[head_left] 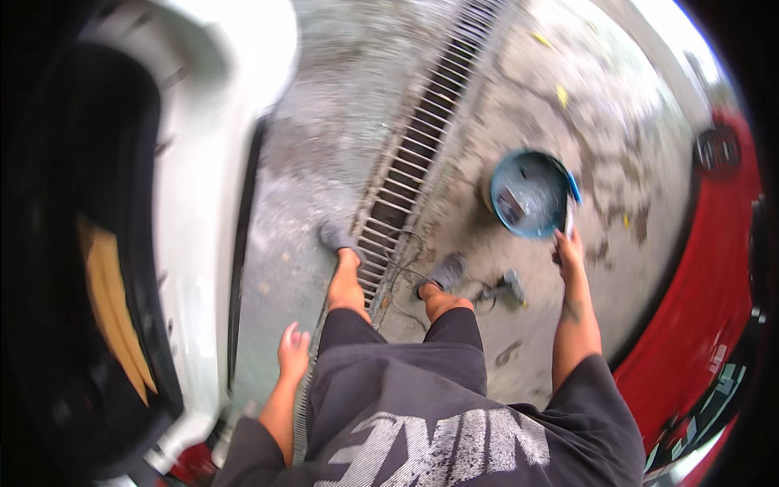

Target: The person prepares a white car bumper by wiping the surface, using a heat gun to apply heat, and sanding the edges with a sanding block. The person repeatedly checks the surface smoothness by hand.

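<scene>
My right hand is closed beside the near right rim of a blue bucket. It grips a slim pale object, blurred, whose kind I cannot make out. A bright blue piece shows just beyond it at the rim; whether the two join is unclear. Cloudy water with suds fills the bucket, and a dark flat piece lies in it. My left hand hangs at my left side with its fingers apart, holding nothing, near the white car.
A white car with an opened dark interior stands on the left, a red car on the right. A metal drain grate runs between my feet. Near my right foot lies a grey gun-shaped tool with a dark cord.
</scene>
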`<state>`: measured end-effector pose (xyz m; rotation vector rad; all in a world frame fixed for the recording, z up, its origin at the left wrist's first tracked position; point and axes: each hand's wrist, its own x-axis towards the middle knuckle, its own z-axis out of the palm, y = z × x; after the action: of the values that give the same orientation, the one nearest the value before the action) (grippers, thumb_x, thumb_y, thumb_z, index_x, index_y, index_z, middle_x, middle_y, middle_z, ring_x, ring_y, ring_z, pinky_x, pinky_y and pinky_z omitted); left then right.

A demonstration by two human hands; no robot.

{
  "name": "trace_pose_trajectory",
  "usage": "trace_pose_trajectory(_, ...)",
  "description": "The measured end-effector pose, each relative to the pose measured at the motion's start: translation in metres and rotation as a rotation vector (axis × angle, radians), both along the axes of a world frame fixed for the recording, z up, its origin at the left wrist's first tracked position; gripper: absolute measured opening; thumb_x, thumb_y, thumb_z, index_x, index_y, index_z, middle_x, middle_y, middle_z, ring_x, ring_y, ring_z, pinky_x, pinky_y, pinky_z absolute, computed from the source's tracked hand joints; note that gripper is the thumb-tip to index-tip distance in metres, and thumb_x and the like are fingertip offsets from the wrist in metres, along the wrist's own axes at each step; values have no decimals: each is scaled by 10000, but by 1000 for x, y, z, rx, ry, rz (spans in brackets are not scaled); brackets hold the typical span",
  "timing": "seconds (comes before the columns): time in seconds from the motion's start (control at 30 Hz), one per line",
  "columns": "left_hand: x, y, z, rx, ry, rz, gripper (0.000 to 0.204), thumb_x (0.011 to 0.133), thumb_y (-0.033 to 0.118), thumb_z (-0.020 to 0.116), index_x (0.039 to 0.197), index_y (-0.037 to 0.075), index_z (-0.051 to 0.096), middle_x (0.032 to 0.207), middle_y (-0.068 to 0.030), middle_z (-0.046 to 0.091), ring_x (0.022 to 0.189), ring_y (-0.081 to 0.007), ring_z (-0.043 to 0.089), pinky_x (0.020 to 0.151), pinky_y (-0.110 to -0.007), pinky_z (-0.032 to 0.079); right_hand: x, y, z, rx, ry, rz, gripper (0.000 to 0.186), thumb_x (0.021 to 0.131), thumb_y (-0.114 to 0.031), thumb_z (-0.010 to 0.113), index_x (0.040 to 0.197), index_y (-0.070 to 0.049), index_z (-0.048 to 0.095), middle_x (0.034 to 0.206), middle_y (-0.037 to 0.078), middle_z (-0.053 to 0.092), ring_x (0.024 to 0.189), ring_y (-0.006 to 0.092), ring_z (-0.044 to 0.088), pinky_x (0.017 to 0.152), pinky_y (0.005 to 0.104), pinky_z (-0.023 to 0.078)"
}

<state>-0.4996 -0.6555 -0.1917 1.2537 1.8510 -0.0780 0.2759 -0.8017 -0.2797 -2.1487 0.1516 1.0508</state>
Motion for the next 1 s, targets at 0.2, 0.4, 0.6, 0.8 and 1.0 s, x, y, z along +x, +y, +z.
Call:
trace_pose_trajectory(0.2, 58, 54, 61, 170, -415, 392, 371, 1081, 233, 702, 1368, -2, 688, 1197, -128, 767, 1107, -185, 725, 987, -329, 562, -68, 62, 143, -81, -161, 188, 696, 1049, -209, 716, 1648, -348, 390, 919, 44, 635, 576, 185, 618, 448, 349, 485)
trace_pose_trajectory(0.4, 164, 176, 90, 7, -1110, 520, 356, 1149, 352, 617, 1215, 12, 700, 1024, -14, 696, 941, -107, 660, 861, -289, 546, -261, 273, 281, 108, -300, 1123, 652, 1036, -176, 680, 1652, -267, 485, 1179, 132, 680, 847, 215, 642, 773, 361, 533)
trace_pose_trajectory(0.6, 164, 303, 158, -356, -1424, 972, 561, 1110, 594, 574, 1438, 139, 547, 1175, -65, 630, 1029, -200, 651, 863, -395, 542, -469, 447, 395, -100, -642, 1685, 714, 998, -335, 735, 1663, -352, 473, 1181, 215, 661, 1000, 410, 736, 900, 498, 586)
trace_pose_trajectory(0.8, 128, 377, 165, -396, -1483, 1281, 433, 1146, 514, 523, 1289, 107, 563, 1131, -104, 675, 1024, -257, 709, 855, -459, 588, -539, 511, 399, -170, -663, 1855, 668, 964, -260, 705, 1614, -235, 555, 1233, 193, 714, 1073, 404, 745, 927, 496, 593)
trace_pose_trajectory(1.0, 119, 399, 157, -543, -1573, 1632, 479, 1197, 486, 369, 1138, 31, 504, 933, -134, 618, 848, -306, 692, 833, -497, 644, -565, 537, 400, -97, -468, 1714, 580, 925, -136, 800, 1488, -95, 667, 1279, 200, 765, 1151, 307, 772, 984, 402, 599)
